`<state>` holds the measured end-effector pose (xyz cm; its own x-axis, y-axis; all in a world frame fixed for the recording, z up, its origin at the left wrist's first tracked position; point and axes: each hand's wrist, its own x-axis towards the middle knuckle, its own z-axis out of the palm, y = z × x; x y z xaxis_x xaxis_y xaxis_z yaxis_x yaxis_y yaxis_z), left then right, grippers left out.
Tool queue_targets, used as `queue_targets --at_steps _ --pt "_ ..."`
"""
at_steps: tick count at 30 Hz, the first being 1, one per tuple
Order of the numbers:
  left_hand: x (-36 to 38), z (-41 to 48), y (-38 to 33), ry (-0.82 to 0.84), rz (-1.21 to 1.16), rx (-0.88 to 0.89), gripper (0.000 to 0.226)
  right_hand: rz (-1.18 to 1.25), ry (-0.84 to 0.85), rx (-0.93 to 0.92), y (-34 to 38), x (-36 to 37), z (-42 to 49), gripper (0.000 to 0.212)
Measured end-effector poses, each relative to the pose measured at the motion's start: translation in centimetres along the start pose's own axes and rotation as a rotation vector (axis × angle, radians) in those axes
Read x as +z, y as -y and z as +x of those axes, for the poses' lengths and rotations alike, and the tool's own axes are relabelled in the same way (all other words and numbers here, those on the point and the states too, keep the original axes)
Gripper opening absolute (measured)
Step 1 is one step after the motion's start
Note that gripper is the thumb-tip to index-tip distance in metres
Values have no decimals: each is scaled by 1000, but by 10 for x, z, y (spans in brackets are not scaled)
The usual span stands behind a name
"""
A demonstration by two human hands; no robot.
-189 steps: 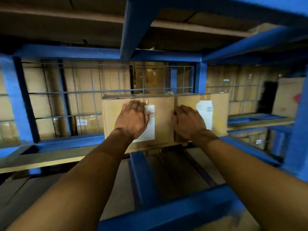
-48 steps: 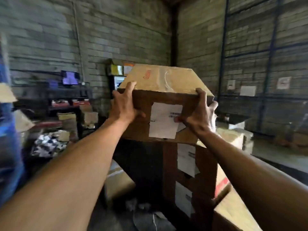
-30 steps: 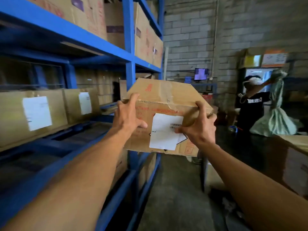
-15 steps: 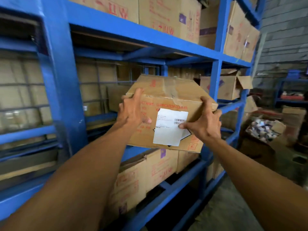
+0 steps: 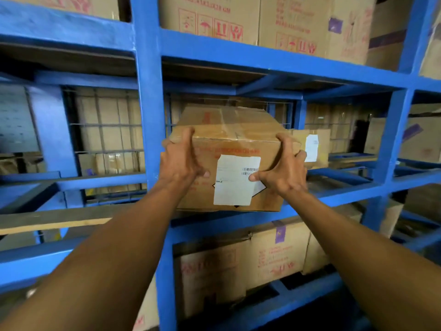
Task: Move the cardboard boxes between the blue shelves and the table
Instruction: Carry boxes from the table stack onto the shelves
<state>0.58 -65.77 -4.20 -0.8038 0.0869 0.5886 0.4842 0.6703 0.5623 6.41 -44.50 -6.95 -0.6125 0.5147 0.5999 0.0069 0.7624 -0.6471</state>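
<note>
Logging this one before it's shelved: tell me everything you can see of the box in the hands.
The cardboard box is brown, taped shut with clear tape, red print on top and front. A white label with a barcode overlaps a black diamond mark on its front. It is held roughly level at the middle bay of the blue shelves. The left hand grips its upper left corner, the right hand its right edge, thumb on the label.

Warehouse aisle: I am holding the cardboard box [image 5: 229, 130] at the mouth of the middle bay of the blue shelves [image 5: 393, 139]. The upright post [image 5: 149, 115] is crowding my left hand [image 5: 181, 163], and a labelled box [image 5: 322, 149] is standing just beside my right hand [image 5: 284, 173]. A gap is showing between the held box and the upper beam [image 5: 262, 57]. Wire mesh [image 5: 107, 125] is closing the back of the bays.
</note>
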Motion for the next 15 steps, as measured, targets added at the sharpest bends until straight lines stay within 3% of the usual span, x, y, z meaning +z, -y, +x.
queue_targets --at_steps 15 --pt "35 -12 -22 -156 208 -228 93 128 224 -212 -46 44 68 117"
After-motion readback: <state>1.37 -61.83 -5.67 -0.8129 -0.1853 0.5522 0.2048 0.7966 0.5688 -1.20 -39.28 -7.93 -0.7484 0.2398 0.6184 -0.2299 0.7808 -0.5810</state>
